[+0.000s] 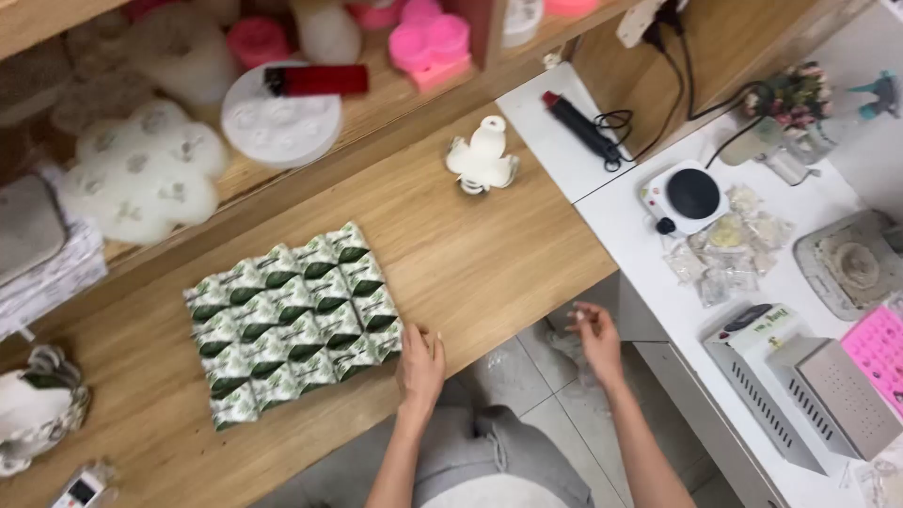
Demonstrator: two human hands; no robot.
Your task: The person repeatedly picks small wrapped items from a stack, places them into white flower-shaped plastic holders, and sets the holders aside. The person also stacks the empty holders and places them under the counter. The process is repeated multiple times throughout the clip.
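**Left hand steadying the packet block, right hand hanging free**

You are resting your left hand [419,369] flat on the wooden table [489,254], fingers together and extended, their tips touching the near right corner of the block of green-and-white leaf-print packets [293,320]. The packets are lying in tight overlapping rows just beyond your fingertips, and a flat palm against the edge looks like the way to keep those rows squared up.

Your right hand [596,341] is hovering off the table's edge, over the tiled floor, holding nothing that shows. Its fingers are curling loosely with small gaps between them, well apart from the packets.

Further past your left fingertips, a white flower-shaped mould [483,160] is sitting alone on the table. Beyond your right fingers, on the white counter [640,235], clear sachets [729,249] are lying beside a small round hotplate [688,195], with a black-and-red heat tool [578,122] farther back, its cord running toward the wall.
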